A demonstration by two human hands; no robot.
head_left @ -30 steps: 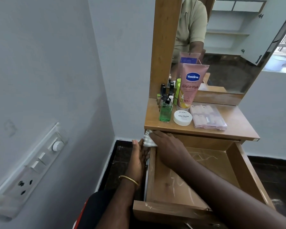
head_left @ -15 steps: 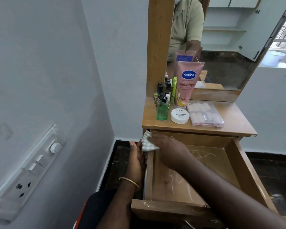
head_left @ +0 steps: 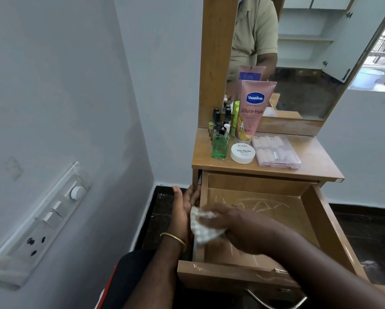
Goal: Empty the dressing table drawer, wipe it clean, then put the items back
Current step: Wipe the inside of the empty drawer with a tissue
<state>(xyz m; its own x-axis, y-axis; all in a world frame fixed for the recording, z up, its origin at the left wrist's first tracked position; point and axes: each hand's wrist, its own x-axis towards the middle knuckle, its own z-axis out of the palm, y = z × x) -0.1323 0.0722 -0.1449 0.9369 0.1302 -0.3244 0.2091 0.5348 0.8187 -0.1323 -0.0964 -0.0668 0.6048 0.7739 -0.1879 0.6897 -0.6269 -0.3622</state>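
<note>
The pulled-out drawer holds nothing but scuff marks. Across its left wall lies a white cloth, pinned under the right hand, whose fingers curl onto it. The left hand presses flat and open against that wall's outside. On the desk above stand a Vaseline tube, a green bottle, a nail polish jar and a clear case.

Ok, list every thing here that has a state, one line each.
Drawer: pulled open, emptied.
Cloth: crumpled, pressed on the drawer's left wall.
Right hand: gripping the cloth.
Left hand: flat against the drawer's outer left side.
Vaseline tube: standing on its cap, closed.
Green bottle: upright, capped.
Nail polish jar: lid on.
Clear box: closed, lying flat.
</note>
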